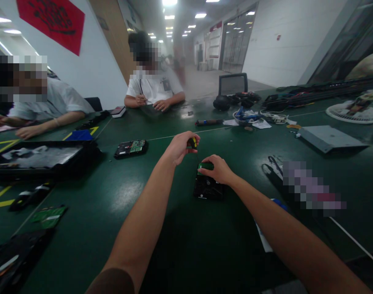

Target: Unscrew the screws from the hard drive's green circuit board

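Note:
Near the middle of the table lies a black hard drive (208,190) with a green circuit board (205,166) at its far end. My left hand (184,148) is closed around a screwdriver (193,142) with a black and yellow handle. Its thin shaft points down at the far end of the drive; the fingers and the blur hide whether the tip touches a screw. My right hand (218,169) grips the drive from the right, thumb and fingers curled about the circuit board. A second hard drive (131,148), circuit board up, rests to the left of my hands.
At the left are a black tray (67,161), a loose green circuit board (50,216) and a dark drive-like part (18,255). Grey metal casing (330,138), a bowl of cables (246,116) and a white fan grille (353,112) stand right. Two people sit across the table.

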A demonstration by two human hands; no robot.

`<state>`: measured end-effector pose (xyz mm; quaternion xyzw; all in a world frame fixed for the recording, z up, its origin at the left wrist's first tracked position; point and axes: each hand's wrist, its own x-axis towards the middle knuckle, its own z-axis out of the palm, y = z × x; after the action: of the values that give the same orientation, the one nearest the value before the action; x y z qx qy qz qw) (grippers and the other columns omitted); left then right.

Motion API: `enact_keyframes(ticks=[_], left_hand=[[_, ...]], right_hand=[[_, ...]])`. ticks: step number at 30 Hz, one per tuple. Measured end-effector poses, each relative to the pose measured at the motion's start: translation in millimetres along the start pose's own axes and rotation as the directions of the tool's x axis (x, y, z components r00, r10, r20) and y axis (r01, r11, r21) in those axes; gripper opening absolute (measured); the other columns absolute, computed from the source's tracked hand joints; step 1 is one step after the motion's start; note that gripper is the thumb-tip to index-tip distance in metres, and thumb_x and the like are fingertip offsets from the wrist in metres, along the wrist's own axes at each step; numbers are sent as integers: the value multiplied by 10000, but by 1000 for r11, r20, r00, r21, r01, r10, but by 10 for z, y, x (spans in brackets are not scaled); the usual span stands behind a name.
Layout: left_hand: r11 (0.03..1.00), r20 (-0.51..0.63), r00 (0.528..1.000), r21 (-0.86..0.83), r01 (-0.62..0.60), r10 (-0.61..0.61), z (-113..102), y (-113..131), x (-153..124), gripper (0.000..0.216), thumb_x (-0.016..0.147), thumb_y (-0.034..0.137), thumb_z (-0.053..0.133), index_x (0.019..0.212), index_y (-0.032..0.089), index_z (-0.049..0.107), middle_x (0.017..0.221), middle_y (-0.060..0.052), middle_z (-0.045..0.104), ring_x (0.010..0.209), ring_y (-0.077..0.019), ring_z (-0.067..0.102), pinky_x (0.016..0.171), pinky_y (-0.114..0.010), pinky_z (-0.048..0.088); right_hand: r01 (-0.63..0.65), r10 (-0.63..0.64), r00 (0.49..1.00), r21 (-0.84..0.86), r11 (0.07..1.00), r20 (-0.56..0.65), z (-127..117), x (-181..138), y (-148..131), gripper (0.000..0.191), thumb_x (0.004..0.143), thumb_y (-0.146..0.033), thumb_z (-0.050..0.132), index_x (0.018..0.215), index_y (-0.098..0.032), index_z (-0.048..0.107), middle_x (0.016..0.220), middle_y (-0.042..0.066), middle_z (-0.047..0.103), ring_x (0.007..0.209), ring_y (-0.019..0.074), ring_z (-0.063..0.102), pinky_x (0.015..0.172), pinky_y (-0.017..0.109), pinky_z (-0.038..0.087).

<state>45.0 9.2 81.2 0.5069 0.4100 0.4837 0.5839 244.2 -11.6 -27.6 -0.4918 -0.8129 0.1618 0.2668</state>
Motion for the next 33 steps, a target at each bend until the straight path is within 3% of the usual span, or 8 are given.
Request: enact_keyframes(ticks=[33], left_hand=[[990,-36,997,-119,-78,74,-118,-79,73,257,817,329,710,954,121,770,895,-100,682,820,-178,646,656,-281,562]], right_hand=[[-66,64,997,-54,996,-29,105,341,89,456,859,-619,713,1103,-234,722,1133,80,698,1062,260,634,912,398,471]])
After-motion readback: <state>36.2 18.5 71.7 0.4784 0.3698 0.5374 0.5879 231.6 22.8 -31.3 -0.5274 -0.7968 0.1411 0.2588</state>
